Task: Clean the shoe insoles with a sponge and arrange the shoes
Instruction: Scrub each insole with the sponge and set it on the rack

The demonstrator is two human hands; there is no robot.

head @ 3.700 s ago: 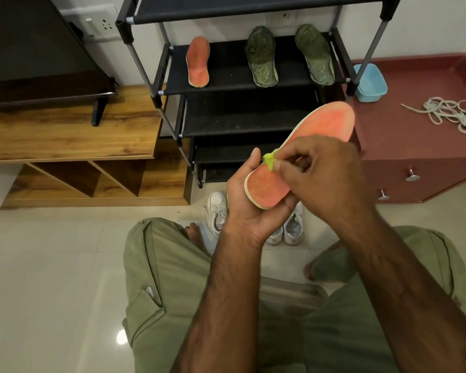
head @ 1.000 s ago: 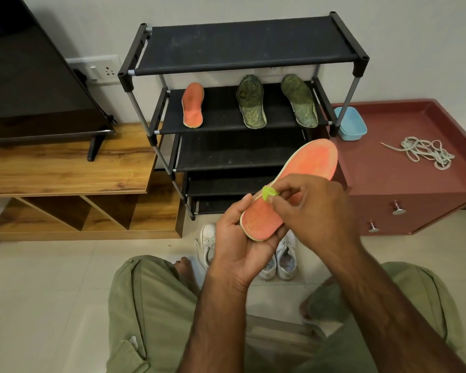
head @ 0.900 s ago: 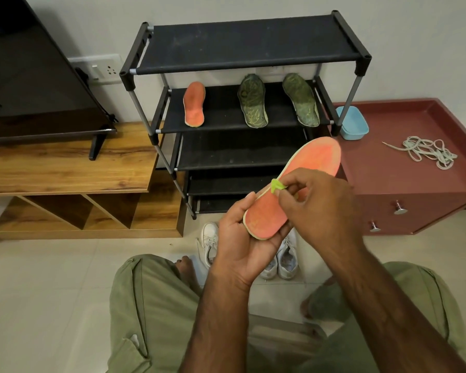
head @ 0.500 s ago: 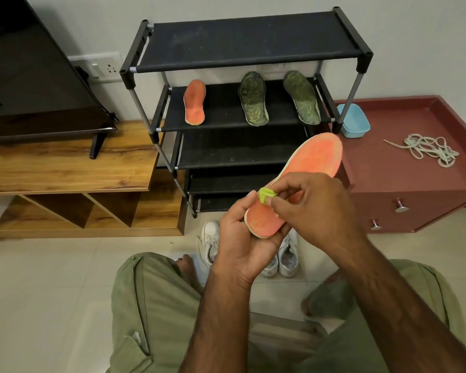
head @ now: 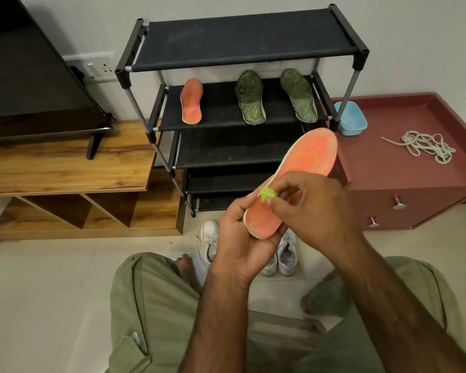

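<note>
Orange insole (head: 307,157) held in my left hand (head: 237,246); right hand (head: 315,208) pinches green sponge (head: 268,194) on it; three shelved insoles (head: 249,96) look done; white shoes (head: 287,254) unarranged.

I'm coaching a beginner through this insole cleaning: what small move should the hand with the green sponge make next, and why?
Probably slide the sponge up the orange insole toward its toe. The right hand pinches the sponge against the heel half, just above where the left hand grips the insole. The broad toe part beyond lies bare, with neither hand on it.
</note>
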